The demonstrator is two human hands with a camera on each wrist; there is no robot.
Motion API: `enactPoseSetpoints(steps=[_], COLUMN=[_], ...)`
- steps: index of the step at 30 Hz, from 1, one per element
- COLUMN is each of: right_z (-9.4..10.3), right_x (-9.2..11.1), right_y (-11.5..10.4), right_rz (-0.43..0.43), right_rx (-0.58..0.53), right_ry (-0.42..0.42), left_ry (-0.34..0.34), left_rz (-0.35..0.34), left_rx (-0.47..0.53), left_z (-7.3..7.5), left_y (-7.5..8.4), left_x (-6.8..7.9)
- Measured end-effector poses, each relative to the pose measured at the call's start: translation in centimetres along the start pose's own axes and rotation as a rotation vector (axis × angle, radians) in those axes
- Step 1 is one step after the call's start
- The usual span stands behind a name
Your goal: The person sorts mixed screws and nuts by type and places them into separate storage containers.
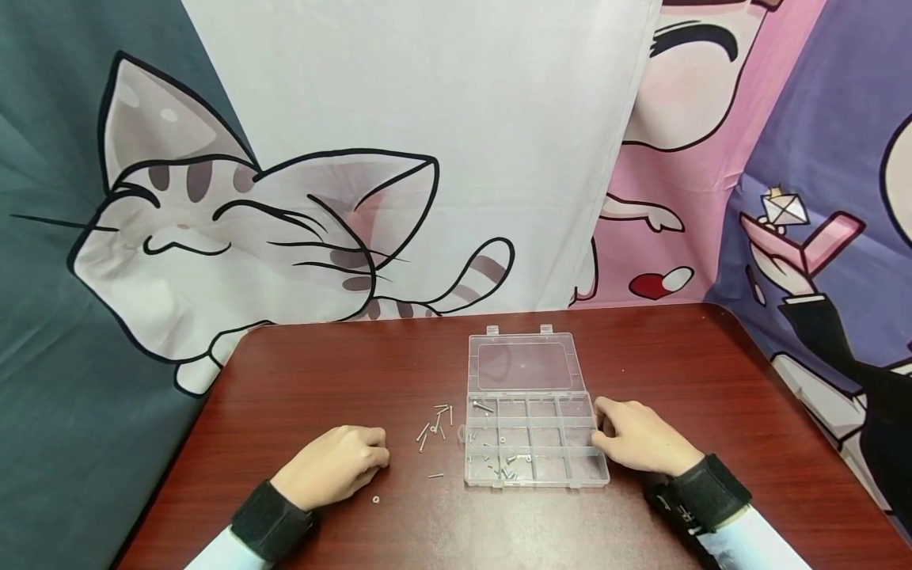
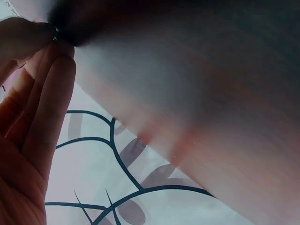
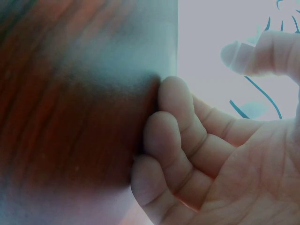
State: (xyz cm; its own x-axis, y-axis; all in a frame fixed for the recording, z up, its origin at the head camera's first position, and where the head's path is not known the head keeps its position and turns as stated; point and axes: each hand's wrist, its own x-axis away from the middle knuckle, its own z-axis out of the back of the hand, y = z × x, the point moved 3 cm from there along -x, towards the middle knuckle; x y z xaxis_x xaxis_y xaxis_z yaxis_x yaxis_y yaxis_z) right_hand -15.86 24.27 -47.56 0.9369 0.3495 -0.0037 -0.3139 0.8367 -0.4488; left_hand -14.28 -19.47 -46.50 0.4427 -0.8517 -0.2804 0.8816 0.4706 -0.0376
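Observation:
A clear plastic compartment box (image 1: 527, 473) lies with its lid (image 1: 527, 364) folded back, away from me. Its right side is held at the wall by my right hand (image 1: 641, 435); in the right wrist view several curled fingers (image 3: 161, 133) rest on the table. Left of the box, my left hand (image 1: 335, 467) is low over the table. Its thumb and fingertips meet in the left wrist view around a tiny shiny metal part (image 2: 55, 35), mostly hidden. Between hand and box lie several loose screws (image 1: 438, 419). A nut (image 1: 376, 499) sits nearer me.
Small screws and nuts (image 1: 507, 473) are in the box's left compartments, and a longer screw (image 1: 483, 407) is in the far-left one. One screw (image 1: 436, 476) lies apart on the brown table (image 1: 342, 364). Printed cloth (image 1: 456, 119) hangs behind the table's far edge.

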Motion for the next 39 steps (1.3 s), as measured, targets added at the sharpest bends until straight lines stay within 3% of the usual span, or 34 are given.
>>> enactPoseSetpoints(steps=[5, 10, 18, 30, 39], right_z=[-0.1, 0.0, 0.2, 0.2, 0.2], right_x=[-0.1, -0.1, 0.1, -0.1, 0.0], right_y=[0.1, 0.1, -0.2, -0.3, -0.2], right_rz=[0.001, 0.002, -0.001, 0.002, -0.002], right_rx=[0.002, 0.002, -0.001, 0.001, -0.009], right_ry=[-0.001, -0.003, -0.004, -0.001, -0.006], left_ry=[-0.012, 0.026, 0.104, 0.102, 0.057], left_rz=[0.008, -0.027, -0.111, -0.203, -0.248], left_rx=[0.017, 0.016, 0.027, 0.030, 0.024], left_z=[-0.3, -0.1, 0.8, 0.5, -0.7], left_y=[-0.1, 0.1, 1.2, 3.8, 5.5], left_x=[-0.6, -2.1, -6.5, -13.2, -16.4])
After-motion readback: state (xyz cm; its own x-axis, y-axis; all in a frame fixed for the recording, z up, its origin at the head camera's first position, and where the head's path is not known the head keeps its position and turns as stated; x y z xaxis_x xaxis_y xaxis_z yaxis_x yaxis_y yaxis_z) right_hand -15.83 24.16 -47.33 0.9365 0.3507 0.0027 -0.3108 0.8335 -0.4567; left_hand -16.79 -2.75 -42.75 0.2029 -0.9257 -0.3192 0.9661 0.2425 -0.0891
